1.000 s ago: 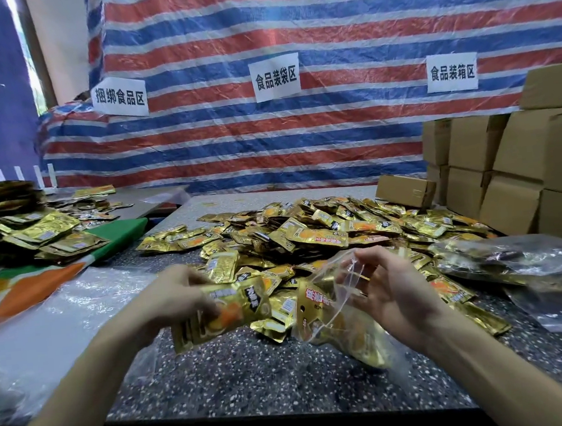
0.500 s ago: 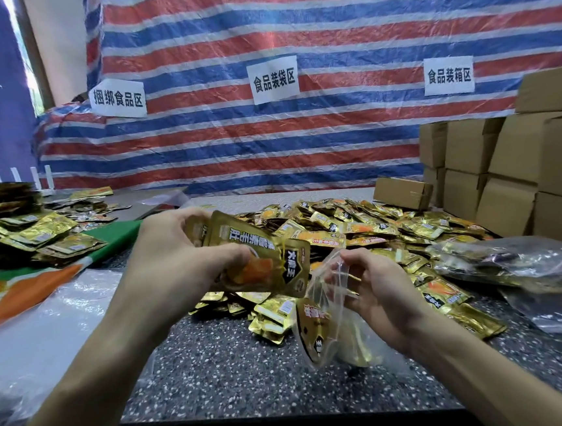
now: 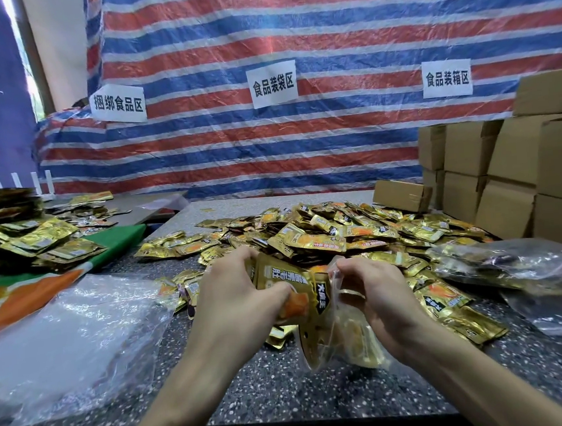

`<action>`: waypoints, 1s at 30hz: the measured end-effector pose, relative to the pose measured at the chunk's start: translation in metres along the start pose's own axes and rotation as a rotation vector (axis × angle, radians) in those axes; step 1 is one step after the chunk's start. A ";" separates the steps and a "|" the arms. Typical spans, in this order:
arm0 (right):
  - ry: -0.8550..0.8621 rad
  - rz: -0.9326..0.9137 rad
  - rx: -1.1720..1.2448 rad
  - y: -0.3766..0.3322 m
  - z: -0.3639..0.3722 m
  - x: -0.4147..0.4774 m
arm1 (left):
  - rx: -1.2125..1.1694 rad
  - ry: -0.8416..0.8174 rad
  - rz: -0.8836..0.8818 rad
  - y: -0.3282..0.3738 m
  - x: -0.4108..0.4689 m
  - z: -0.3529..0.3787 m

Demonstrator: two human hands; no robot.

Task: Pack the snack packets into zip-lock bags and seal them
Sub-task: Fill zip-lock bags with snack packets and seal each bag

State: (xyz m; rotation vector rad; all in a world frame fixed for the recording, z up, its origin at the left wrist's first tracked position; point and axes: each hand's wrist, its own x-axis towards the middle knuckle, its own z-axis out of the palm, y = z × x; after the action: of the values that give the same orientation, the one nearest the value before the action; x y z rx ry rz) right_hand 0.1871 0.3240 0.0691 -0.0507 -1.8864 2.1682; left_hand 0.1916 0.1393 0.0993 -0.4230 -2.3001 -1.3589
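Note:
My left hand [image 3: 236, 298] grips a gold snack packet [image 3: 293, 288] with black lettering and an orange picture, its lower end at the mouth of a clear zip-lock bag [image 3: 344, 336]. My right hand [image 3: 378, 292] pinches the bag's rim and holds the mouth apart. Gold packets show through the hanging bag. A big heap of the same gold packets [image 3: 325, 232] covers the speckled table [image 3: 254, 388] just behind my hands.
Empty clear bags [image 3: 66, 333] lie at the left. Filled zip-lock bags [image 3: 501, 261] lie at the right. Cardboard boxes [image 3: 520, 171] are stacked at the far right. More packets [image 3: 37, 237] sit on a striped cloth at the left. A striped tarp hangs behind.
My left hand lifted a gold packet from the pile, carried it right and down, and now has it at the bag's mouth. My right hand kept holding the bag open.

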 end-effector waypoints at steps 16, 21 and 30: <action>-0.075 0.015 0.225 -0.008 0.011 -0.007 | 0.145 -0.031 0.002 -0.024 0.002 0.050; -0.007 0.066 0.421 -0.012 0.002 -0.005 | -0.255 -0.286 -0.357 -0.041 0.003 0.030; -0.062 0.114 0.525 -0.011 -0.005 -0.004 | -0.382 -0.383 -0.285 -0.062 0.002 0.026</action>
State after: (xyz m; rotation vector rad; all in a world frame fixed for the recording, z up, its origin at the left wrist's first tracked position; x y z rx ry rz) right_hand 0.1936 0.3298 0.0787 0.0120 -1.3110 2.6982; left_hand 0.1557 0.1330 0.0423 -0.5256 -2.4682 -2.0264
